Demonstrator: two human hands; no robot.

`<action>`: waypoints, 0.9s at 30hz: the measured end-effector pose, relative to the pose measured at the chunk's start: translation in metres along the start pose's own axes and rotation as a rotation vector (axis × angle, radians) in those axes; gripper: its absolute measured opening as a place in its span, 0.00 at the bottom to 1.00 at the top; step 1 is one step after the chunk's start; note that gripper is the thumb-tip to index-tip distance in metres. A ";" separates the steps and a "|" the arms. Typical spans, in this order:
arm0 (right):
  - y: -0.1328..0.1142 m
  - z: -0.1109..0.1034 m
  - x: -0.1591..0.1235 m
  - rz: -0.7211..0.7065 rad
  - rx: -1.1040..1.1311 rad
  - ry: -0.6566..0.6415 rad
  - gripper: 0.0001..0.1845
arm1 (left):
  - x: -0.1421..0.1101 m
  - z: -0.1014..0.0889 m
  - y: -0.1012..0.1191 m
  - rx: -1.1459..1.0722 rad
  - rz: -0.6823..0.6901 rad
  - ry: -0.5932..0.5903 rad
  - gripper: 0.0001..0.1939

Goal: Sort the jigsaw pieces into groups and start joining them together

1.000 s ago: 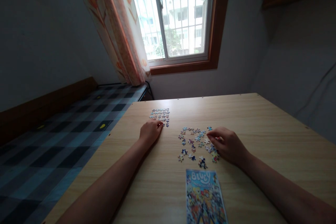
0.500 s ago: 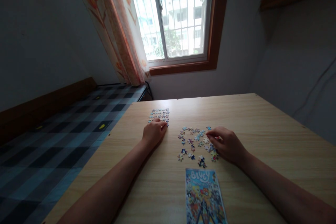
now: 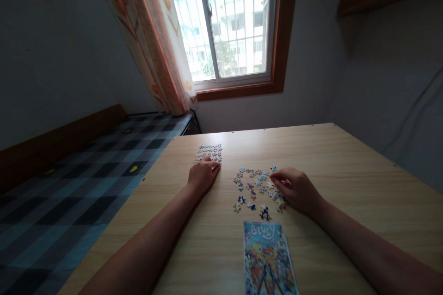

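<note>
Rows of small jigsaw pieces [image 3: 209, 148] lie laid out in a block at the far left of the table. At the near edge of this block rests my left hand [image 3: 201, 175], its fingers curled and closed; whatever they may hold is hidden. Loose jigsaw pieces [image 3: 249, 186] are scattered to the right of it. Over their right side my right hand [image 3: 296, 190] is closed in a pinch, thumb and forefinger together. Any piece between those fingertips is too small to make out. A blue piece [image 3: 273, 169] lies just beyond them.
A colourful picture sheet marked "Bluey" [image 3: 268, 258] lies on the wooden table [image 3: 194, 258] nearest me. On the left is a bed with a checked cover [image 3: 69, 207]. Beyond the table are a curtain [image 3: 148, 41] and a barred window [image 3: 238, 32].
The view has shifted slightly. Both hands stay in nearly the same places and keep their closed shape; no piece has visibly moved.
</note>
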State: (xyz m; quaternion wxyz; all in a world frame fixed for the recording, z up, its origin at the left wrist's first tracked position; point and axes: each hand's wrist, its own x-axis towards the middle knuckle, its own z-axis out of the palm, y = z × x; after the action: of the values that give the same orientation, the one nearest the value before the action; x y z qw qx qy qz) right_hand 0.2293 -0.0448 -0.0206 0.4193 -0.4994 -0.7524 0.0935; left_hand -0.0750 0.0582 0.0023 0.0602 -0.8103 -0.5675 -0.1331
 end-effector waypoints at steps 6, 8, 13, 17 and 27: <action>0.001 0.000 0.001 0.007 0.008 0.034 0.08 | -0.004 -0.005 -0.003 -0.003 0.030 0.092 0.15; 0.001 0.000 0.002 -0.018 -0.005 0.040 0.07 | -0.004 -0.007 -0.007 0.004 0.013 0.121 0.15; 0.000 -0.003 0.003 -0.054 -0.013 0.059 0.07 | -0.002 -0.006 -0.020 0.026 -0.091 0.116 0.15; 0.002 -0.002 0.002 -0.053 -0.011 0.080 0.07 | -0.001 -0.003 -0.024 0.011 -0.127 0.091 0.15; 0.001 -0.001 0.003 -0.088 -0.034 0.084 0.06 | 0.001 0.002 -0.019 -0.016 -0.027 0.019 0.15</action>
State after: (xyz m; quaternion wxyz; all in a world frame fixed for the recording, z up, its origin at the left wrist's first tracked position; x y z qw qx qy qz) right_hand 0.2304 -0.0421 -0.0195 0.4457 -0.4761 -0.7569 0.0412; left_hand -0.0926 0.0666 -0.0007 0.0572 -0.8018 -0.5767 -0.1461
